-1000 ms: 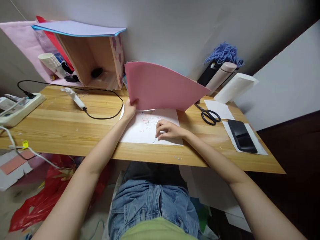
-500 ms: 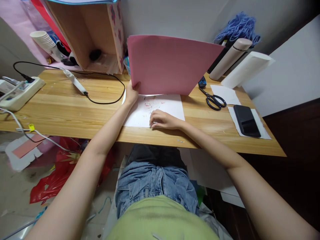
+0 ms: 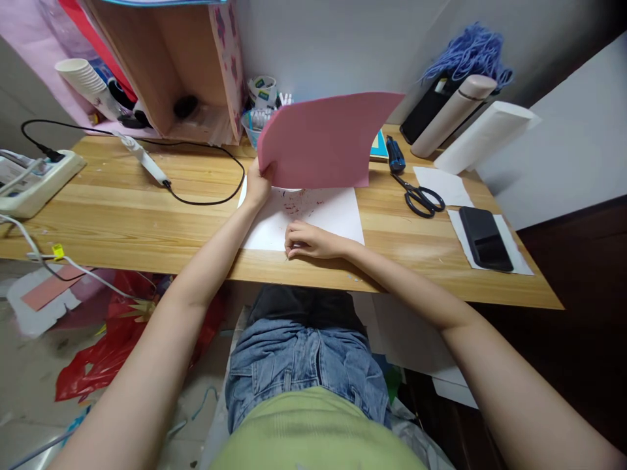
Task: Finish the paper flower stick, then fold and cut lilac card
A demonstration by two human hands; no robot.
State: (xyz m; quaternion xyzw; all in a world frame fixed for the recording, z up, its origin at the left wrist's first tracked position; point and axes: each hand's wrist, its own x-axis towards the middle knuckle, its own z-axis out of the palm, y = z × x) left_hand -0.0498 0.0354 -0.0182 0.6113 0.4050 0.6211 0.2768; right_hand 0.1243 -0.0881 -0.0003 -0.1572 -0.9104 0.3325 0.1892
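My left hand (image 3: 259, 183) pinches the lower left corner of a pink sheet (image 3: 321, 147), thumb in front. The sheet stands up from the desk, its top curving over toward the right. Beneath it lies white paper (image 3: 333, 219) marked with reddish-brown specks and strokes. Near the front edge of that paper rests my right hand (image 3: 311, 240), its fingers curled together. Anything inside those fingers is hidden from me.
Right of the paper lie black-handled scissors (image 3: 424, 200), a blue utility knife (image 3: 395, 155) and a phone (image 3: 484, 238). A flask (image 3: 453, 117) and a paper roll (image 3: 482, 138) lean behind. At left are a corded white tool (image 3: 147, 162) and a power strip (image 3: 46, 183).
The pink sheet's right side has bent and dropped leftward, uncovering tape rolls and the utility knife behind it. My right hand has shifted slightly left and toward me.
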